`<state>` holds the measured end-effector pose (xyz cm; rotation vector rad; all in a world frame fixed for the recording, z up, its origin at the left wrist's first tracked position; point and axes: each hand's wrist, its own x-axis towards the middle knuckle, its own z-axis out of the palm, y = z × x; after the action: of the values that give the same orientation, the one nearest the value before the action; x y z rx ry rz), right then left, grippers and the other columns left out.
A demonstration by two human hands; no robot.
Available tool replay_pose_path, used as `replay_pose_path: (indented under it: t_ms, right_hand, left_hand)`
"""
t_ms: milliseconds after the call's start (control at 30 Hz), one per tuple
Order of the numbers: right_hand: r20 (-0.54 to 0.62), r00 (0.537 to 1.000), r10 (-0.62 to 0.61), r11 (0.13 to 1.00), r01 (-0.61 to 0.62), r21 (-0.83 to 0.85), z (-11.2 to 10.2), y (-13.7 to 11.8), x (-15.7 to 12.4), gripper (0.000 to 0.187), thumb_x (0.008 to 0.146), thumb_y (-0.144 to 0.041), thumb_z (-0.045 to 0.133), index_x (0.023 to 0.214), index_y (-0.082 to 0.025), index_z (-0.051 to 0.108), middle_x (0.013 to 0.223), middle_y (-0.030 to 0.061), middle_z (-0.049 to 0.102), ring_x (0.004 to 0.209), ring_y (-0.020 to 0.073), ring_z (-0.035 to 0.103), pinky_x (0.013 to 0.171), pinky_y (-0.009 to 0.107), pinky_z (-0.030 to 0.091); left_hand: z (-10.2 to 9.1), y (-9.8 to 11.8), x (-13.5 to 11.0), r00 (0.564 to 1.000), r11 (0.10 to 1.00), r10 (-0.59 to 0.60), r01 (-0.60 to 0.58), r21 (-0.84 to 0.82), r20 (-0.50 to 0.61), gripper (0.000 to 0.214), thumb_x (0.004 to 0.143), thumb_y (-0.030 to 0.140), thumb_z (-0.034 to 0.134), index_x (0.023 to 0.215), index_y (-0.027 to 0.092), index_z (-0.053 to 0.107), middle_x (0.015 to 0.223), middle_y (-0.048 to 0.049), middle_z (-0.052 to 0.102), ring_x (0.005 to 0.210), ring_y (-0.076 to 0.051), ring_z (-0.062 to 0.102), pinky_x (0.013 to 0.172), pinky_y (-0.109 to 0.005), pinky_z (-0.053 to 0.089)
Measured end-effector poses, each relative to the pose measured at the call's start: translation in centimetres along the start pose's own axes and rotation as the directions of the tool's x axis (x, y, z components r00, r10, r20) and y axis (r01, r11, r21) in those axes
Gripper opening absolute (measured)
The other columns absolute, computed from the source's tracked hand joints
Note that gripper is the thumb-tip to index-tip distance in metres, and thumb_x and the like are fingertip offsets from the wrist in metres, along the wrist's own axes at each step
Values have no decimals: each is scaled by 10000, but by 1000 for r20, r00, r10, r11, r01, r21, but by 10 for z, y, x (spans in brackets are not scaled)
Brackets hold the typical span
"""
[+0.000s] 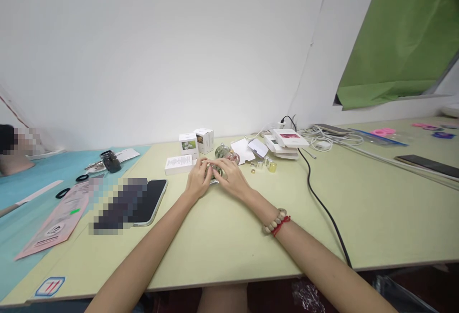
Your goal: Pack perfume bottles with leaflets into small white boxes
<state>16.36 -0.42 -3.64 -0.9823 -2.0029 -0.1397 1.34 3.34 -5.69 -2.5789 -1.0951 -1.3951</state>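
My left hand (pixel 198 180) and my right hand (pixel 234 178) meet over the table, their fingers curled round a small, round, greenish glass piece (pixel 217 173). Most of it is hidden by the fingers, so its exact kind does not show. Just behind the hands sit a similar green glass piece (pixel 222 151) and a pinkish one (pixel 234 157). To the left of my left hand lies a flat white box (pixel 178 165) with printed text. Small gold and clear caps (pixel 272 166) stand to the right of my right hand.
Two white cartons (pixel 188 146) stand against the wall. At right are stacked white boxes (pixel 290 138), a black cable (pixel 315 191), white cords (pixel 321 141) and pink scissors (pixel 383 131). At left lie a phone (pixel 152 200), a pink packet (pixel 60 222) and a dark jar (pixel 110 161).
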Motion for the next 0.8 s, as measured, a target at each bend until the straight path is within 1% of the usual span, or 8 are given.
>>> replay_pose_path:
  t_ms: [200, 333, 533, 800]
  right_hand:
    - [-27, 1000, 0, 1000, 0, -3, 5, 6, -1, 285, 855, -223, 433, 1104, -247, 569, 1099, 37, 605, 1032, 173, 530, 891, 350, 372]
    - [-38, 999, 0, 1000, -1, -2, 5, 5, -1, 300, 834, -238, 467, 1121, -239, 557, 1111, 39, 597, 1036, 176, 527, 892, 349, 373]
    - [-20, 1000, 14, 1000, -14, 7, 3, 2, -2, 320, 821, -242, 473, 1132, -243, 550, 1116, 58, 568, 1032, 195, 525, 862, 356, 398]
    - [-40, 999, 8, 1000, -8, -3, 2, 2, -2, 311, 815, -240, 474, 1115, -238, 558, 1116, 57, 568, 1039, 194, 520, 886, 362, 390]
  left_hand:
    - [2, -3, 0, 1000, 1000, 1, -1, 27, 0, 233, 894, 272, 314, 1031, 188, 482, 1089, -82, 480, 919, -162, 543, 759, -284, 441]
    - [2, -3, 0, 1000, 999, -2, 2, 48, 4, 237, 895, 278, 309, 1032, 183, 478, 1089, -85, 486, 902, -161, 547, 740, -279, 440]
    - [2, -3, 0, 1000, 998, 19, -19, 64, -1, 234, 897, 276, 303, 1027, 191, 477, 1070, -79, 492, 850, -153, 555, 714, -275, 438]
    - [2, -3, -1, 1000, 997, 11, -12, 81, 17, 240, 900, 282, 298, 1029, 194, 480, 1076, -78, 489, 859, -160, 555, 698, -274, 438]
